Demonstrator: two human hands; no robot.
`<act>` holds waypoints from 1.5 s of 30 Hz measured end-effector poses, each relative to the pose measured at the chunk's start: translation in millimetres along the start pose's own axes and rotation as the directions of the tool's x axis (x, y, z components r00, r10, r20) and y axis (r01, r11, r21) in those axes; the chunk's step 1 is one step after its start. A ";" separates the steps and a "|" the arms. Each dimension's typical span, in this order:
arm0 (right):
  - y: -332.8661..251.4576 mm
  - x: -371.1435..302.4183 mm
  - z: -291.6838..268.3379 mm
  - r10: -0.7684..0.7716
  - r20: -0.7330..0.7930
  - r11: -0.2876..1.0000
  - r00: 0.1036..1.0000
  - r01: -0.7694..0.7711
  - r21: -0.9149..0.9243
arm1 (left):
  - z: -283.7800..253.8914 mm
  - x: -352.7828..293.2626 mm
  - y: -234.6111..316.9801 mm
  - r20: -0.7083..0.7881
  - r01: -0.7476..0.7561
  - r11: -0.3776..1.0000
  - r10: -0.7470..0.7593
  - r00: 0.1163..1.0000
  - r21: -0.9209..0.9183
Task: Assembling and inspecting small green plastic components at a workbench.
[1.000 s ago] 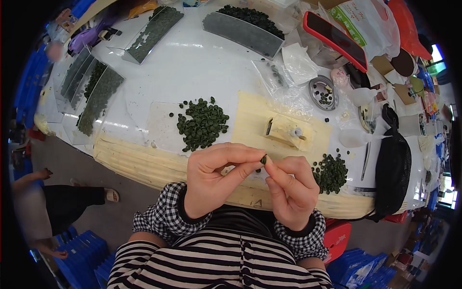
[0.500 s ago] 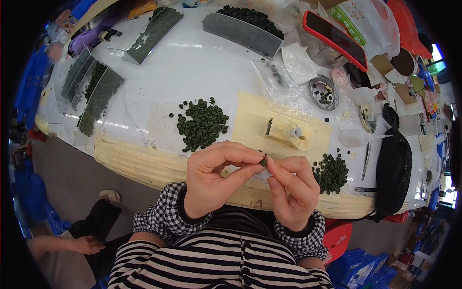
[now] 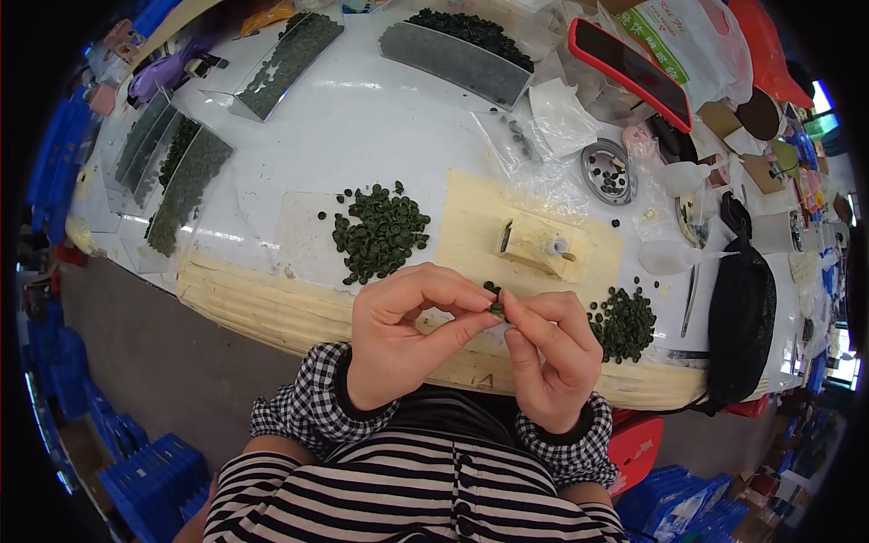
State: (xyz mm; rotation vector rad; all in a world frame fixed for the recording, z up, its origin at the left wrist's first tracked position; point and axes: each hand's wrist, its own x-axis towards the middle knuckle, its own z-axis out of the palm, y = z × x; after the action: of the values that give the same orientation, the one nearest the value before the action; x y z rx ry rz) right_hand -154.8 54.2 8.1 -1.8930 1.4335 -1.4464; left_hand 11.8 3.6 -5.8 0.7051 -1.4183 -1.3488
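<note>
My left hand (image 3: 398, 330) and my right hand (image 3: 558, 357) meet above the table's front edge, fingertips together. Pinched between them are small dark green round pieces (image 3: 494, 306); the fingers hide part of these. Beyond my left hand lies a large pile of the same button-like pieces (image 3: 376, 233) on a pale sheet. A smaller pile (image 3: 625, 324) is just right of my right hand. Past the fingertips, a cream block fixture (image 3: 536, 246) with a small pale cylinder stands on a yellowish sheet (image 3: 462, 217).
Transparent trays of green pieces stand at the far left (image 3: 195, 185), back left (image 3: 294, 63) and back centre (image 3: 457, 68). A red-cased phone (image 3: 629, 72) leans at the back right. Nearby are a round metal dish (image 3: 608, 172), metal tweezers (image 3: 691, 303) and a black mesh bag (image 3: 740, 312).
The pinched pieces have shifted at my fingertips, and more of them shows above the fingers. Both hands stay in nearly the same place. The person at lower left has gone from view.
</note>
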 end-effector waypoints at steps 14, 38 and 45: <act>-1.0 1.2 -0.5 -0.011 0.005 1.000 1.000 0.011 0.001 | 0.7 0.8 1.5 -0.007 0.027 1.000 -0.028 1.000 -0.014; 1.7 1.1 -1.0 -0.073 0.039 0.997 0.997 0.073 -0.022 | -0.5 3.3 3.8 0.018 -0.130 0.966 0.129 0.991 0.221; 1.3 0.6 -1.5 -0.056 0.040 0.998 0.998 0.055 0.007 | -3.2 1.9 7.0 0.070 -0.109 0.964 0.095 0.993 0.243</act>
State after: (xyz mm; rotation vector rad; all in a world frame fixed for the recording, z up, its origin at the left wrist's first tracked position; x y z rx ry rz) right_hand -156.7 53.6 8.0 -1.9619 1.3675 -1.4274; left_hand 15.7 2.1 0.9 0.7472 -1.6644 -1.1319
